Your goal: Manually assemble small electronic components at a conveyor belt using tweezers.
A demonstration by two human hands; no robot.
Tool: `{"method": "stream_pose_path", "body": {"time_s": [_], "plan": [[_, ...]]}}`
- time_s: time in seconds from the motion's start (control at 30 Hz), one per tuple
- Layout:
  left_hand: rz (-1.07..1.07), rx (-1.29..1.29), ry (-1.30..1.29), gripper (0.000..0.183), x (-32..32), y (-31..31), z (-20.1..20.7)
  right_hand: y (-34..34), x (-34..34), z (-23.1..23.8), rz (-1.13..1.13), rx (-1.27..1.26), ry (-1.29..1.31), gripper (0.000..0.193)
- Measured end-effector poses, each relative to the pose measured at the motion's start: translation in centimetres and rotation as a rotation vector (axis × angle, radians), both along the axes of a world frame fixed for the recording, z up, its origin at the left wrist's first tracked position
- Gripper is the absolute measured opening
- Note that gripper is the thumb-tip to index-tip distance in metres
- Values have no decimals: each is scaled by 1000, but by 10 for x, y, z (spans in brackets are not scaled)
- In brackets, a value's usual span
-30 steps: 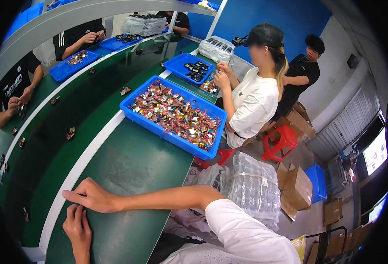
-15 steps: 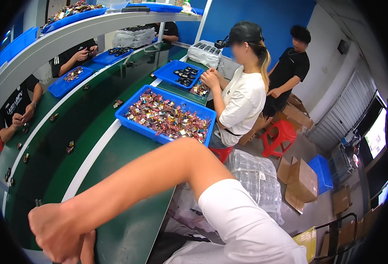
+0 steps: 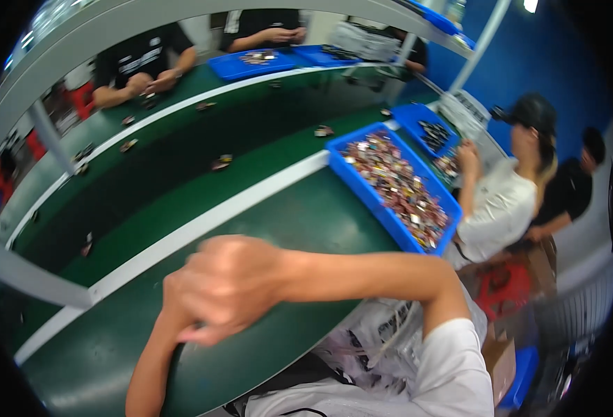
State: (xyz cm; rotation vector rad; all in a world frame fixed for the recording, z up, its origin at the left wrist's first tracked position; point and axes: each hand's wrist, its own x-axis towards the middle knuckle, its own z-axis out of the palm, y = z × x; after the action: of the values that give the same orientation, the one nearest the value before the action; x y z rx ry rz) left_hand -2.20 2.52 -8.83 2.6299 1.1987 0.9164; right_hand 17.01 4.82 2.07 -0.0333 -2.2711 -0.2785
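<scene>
My right hand (image 3: 230, 281) is over the green bench, its arm reaching in from the right in a white sleeve. Its fingers look curled and are blurred; anything inside them is hidden. Behind it, my left hand (image 3: 176, 295) overlaps with it, and the left forearm rises from the lower edge. The left fingers are mostly covered, so their pose does not show. Nearest to my hands, on the right, stands a large blue tray (image 3: 374, 197) heaped with small reddish, silver and yellow parts (image 3: 396, 184).
A white rail (image 3: 209, 221) divides my bench (image 3: 299, 222) from a dark green belt (image 3: 174, 167) carrying several scattered small parts. Co-workers sit across it and at right. Beyond are blue trays (image 3: 251, 67). A white post (image 3: 35, 274) stands at left; plastic-wrapped goods (image 3: 383, 333) lie below the bench edge.
The view has swung left, so the trays and people appear farther right. My hands now show nearer the middle, raised in the picture, with the left forearm more visible.
</scene>
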Motion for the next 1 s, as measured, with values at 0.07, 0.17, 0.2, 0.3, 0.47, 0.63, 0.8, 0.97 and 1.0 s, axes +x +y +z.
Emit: {"method": "stream_pose_path", "body": {"time_s": [0.07, 0.17, 0.2, 0.3, 0.47, 0.63, 0.8, 0.97, 1.0], "plan": [[-27, 35, -69, 24, 21, 11, -12, 8, 34, -34, -110, -7, -5, 49], [24, 135, -88, 21, 24, 11, -14, 18, 54, -81, -153, -73, -48, 49], [29, 140, -87, 22, 19, 11, -15, 22, 56, -89, -202, -102, -43, 48], [66, 110, -48, 20, 14, 8, -17, 40, 70, -112, -350, -178, 15, 46], [78, -97, -281, 12, 2, 33, -11, 61, 90, -110, -540, -203, 160, 38], [335, -546, -855, 15, 2, 129, -5, 64, 93, -116, -507, -306, 180, 35], [400, -627, -968, 22, 25, 214, -3, 69, 99, -121, -514, -343, 265, 31], [409, -501, -513, 18, 10, 258, -35, 68, 92, -124, -473, -422, 328, 31], [386, -445, -498, 17, -14, 266, -41, 68, 84, -120, -433, -427, 363, 32]]}}
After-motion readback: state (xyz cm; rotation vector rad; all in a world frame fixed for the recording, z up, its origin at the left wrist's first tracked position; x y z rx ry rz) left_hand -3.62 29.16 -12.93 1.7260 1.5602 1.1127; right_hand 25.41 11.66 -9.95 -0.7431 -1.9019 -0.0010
